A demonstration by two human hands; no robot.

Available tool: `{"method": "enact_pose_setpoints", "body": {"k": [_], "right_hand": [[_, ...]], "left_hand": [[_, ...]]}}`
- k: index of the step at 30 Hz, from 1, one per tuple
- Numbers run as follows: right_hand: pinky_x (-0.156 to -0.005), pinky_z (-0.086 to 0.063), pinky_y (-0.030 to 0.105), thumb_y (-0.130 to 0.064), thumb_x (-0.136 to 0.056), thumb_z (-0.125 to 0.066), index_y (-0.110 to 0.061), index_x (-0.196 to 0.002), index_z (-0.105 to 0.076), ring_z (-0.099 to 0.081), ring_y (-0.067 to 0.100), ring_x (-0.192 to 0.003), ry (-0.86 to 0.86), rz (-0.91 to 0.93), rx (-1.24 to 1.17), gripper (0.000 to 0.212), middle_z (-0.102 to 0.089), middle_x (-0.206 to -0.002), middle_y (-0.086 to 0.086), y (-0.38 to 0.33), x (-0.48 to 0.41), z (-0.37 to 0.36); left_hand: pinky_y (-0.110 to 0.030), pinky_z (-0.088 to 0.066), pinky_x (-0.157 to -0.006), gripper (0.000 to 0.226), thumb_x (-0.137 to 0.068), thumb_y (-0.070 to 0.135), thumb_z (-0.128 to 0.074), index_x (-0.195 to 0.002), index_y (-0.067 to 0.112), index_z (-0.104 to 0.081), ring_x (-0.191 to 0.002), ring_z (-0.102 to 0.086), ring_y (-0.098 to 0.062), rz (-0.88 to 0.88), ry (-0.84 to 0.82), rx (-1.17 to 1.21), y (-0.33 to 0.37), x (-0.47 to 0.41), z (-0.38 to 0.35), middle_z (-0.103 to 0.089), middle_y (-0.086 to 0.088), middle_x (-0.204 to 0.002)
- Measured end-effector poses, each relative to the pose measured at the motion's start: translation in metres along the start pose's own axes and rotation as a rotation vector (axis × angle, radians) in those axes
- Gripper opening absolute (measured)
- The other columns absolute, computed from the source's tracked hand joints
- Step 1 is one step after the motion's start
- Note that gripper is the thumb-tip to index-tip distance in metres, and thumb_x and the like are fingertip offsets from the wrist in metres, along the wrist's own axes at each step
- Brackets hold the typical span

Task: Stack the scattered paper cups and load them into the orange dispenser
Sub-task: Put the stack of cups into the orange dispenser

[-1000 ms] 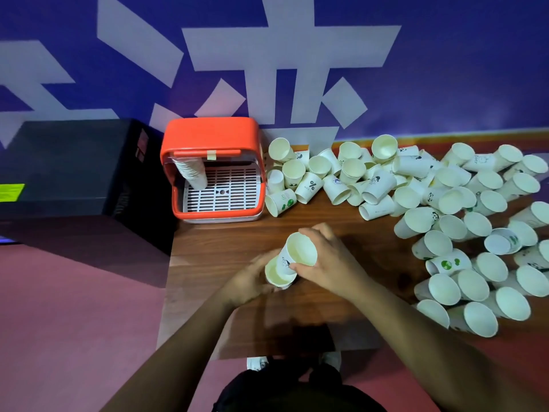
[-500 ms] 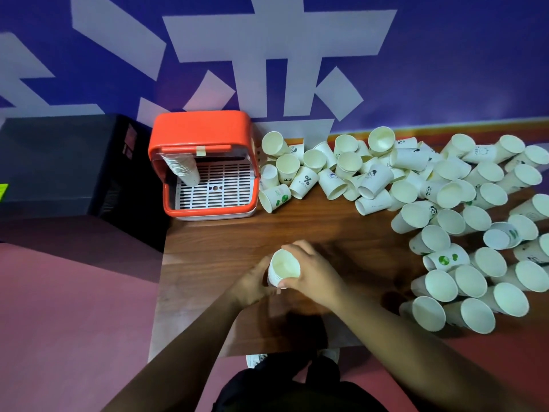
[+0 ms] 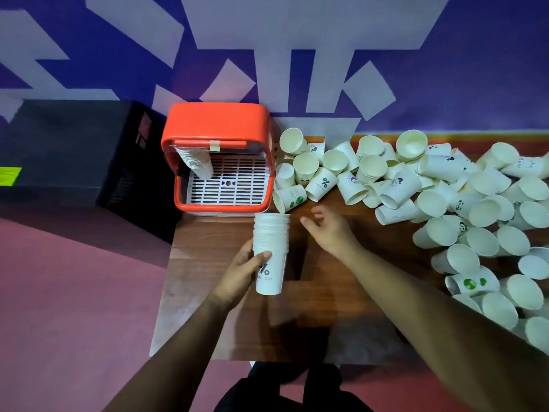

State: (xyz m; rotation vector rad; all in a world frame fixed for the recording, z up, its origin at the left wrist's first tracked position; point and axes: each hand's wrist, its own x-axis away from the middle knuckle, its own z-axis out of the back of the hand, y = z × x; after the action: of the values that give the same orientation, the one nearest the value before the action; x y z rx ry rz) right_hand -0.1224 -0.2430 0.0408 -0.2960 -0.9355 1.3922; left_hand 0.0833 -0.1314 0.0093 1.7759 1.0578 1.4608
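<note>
My left hand (image 3: 242, 273) grips a stack of nested white paper cups (image 3: 271, 251) around its lower part, the rims pointing away from me toward the orange dispenser (image 3: 217, 126). The stack's top lies just in front of the dispenser's base. My right hand (image 3: 328, 230) hovers beside the stack with relaxed fingers, holding nothing. Inside the dispenser a column of cups (image 3: 197, 163) hangs over a white grille. Many loose cups (image 3: 398, 185) lie scattered across the back and right of the wooden table (image 3: 208, 248).
A black box (image 3: 71, 153) stands left of the dispenser, off the table. The blue wall with white shapes (image 3: 297, 55) runs behind. The table's left edge (image 3: 166, 281) drops to a pink floor. A cup with a green print (image 3: 289, 199) lies right by the dispenser's corner.
The right hand has let go of the cups and moved right and forward. The left hand has tilted the stack so its side shows, and carried it toward the dispenser.
</note>
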Motion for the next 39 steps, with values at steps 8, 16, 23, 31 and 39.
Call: {"method": "enact_pose_setpoints", "body": {"k": [8, 16, 23, 31, 39], "right_hand": [[-0.116, -0.029, 0.039, -0.017, -0.088, -0.063, -0.011, -0.149, -0.029, -0.031, 0.029, -0.141, -0.061, 0.324, 0.722, 0.070, -0.028, -0.155, 0.011, 0.000, -0.081, -0.020], [-0.103, -0.041, 0.045, -0.003, -0.077, -0.066, -0.013, -0.141, -0.043, -0.045, 0.037, -0.121, 0.140, 0.377, 0.886, 0.069, -0.043, -0.135, 0.019, 0.017, -0.098, -0.052], [-0.102, -0.039, 0.040, -0.011, -0.079, -0.069, -0.019, -0.148, -0.033, -0.045, 0.031, -0.119, -0.001, 0.385, 0.903, 0.079, -0.049, -0.126, 0.012, 0.010, -0.109, -0.063], [-0.098, -0.043, 0.038, -0.029, -0.073, -0.076, -0.015, -0.130, -0.045, -0.049, 0.029, -0.118, -0.103, 0.067, 0.548, 0.067, -0.053, -0.128, 0.009, 0.020, -0.063, -0.062], [-0.082, -0.058, 0.035, -0.007, -0.079, -0.076, -0.046, -0.138, -0.036, -0.066, 0.020, -0.106, 0.042, -0.135, -0.692, 0.081, -0.062, -0.121, 0.008, -0.028, -0.021, -0.021]], "left_hand": [[-0.047, -0.050, -0.101, 0.062, -0.083, 0.038, -0.069, -0.140, 0.021, -0.052, -0.123, -0.062, -0.030, -0.014, 0.069, -0.014, 0.015, 0.000, 0.038, -0.064, -0.010, -0.134], [-0.053, -0.049, -0.102, 0.059, -0.086, 0.039, -0.069, -0.141, 0.023, -0.052, -0.124, -0.060, -0.034, 0.042, 0.088, -0.054, 0.006, -0.011, 0.066, -0.064, -0.010, -0.134], [-0.048, -0.052, -0.099, 0.052, -0.090, 0.035, -0.067, -0.140, 0.024, -0.053, -0.122, -0.063, -0.029, 0.062, 0.029, -0.115, 0.008, -0.022, 0.076, -0.066, -0.006, -0.132], [-0.035, -0.055, -0.090, 0.052, -0.088, 0.034, -0.071, -0.137, 0.023, -0.056, -0.115, -0.067, -0.024, 0.080, 0.006, -0.172, 0.013, -0.033, 0.090, -0.069, -0.005, -0.127], [-0.024, -0.056, -0.084, 0.050, -0.088, 0.015, -0.075, -0.134, 0.023, -0.057, -0.111, -0.068, -0.019, 0.036, -0.114, -0.302, 0.026, -0.034, 0.086, -0.072, 0.001, -0.120]]}}
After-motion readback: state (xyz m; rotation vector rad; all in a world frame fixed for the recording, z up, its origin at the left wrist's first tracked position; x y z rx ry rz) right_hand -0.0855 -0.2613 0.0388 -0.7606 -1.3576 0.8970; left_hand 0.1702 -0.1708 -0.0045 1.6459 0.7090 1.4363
